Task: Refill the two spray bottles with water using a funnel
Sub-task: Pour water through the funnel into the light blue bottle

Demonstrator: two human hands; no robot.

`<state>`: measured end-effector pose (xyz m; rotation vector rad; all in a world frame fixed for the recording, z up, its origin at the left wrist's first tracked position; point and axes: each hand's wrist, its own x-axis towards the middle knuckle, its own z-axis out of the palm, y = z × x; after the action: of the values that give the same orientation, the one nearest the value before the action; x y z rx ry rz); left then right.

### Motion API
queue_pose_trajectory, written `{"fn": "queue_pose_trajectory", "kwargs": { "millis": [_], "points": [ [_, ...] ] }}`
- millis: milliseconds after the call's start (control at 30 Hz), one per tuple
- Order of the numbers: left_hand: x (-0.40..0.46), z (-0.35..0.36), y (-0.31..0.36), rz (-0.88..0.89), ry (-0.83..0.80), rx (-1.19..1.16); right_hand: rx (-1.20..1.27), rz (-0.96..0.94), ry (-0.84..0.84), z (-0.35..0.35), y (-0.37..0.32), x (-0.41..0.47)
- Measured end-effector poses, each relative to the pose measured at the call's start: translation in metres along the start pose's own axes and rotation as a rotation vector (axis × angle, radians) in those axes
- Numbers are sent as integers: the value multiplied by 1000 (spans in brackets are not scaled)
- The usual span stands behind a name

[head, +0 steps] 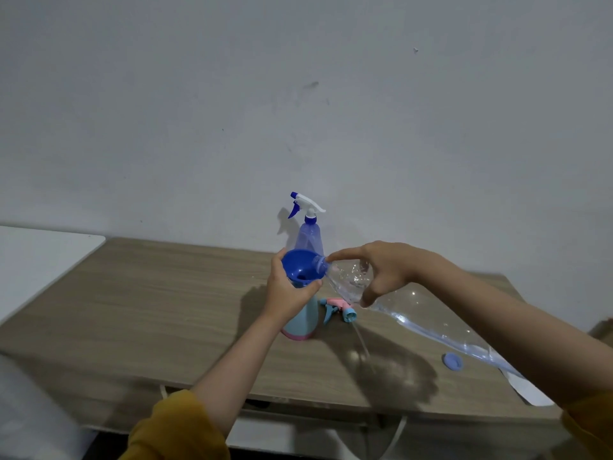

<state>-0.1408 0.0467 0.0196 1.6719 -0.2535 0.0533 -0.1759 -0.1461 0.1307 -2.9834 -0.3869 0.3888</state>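
Two bare forearms are extended forward over the table, each emerging from a mustard-yellow sleeve pushed back near the elbow. The left hand is raised with the wrist bent slightly upward; its fingers are curled round the funnel's neck, the thumb pressed across the near side and the fingertips hidden behind. The right arm is brought in from the table's near right corner, angled toward the middle. The right hand is held palm down, wrist roughly level, gripping the tilted clear bottle from above: the index finger is stretched straight along it toward the left hand, the thumb is hooked down its near side.
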Motion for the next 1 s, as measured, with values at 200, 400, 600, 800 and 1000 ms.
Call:
{"fn": "queue_pose_trajectory", "kwargs": {
  "millis": [200,400,600,800,1000],
  "points": [
    [-2,0,5,24,-5,6,-35,7,-30,-3,-1,1],
    [-4,-1,6,40,-1,29,-101,0,-20,-7,-3,-2],
    [-3,-2,7,30,-5,51,-139,-6,38,-1,1,-9],
    [-3,-3,7,34,-15,42,-95,-44,173,12,7,-15],
    [-4,-3,7,52,-16,39,91,-130,413,14,8,-22]
  ]
}}
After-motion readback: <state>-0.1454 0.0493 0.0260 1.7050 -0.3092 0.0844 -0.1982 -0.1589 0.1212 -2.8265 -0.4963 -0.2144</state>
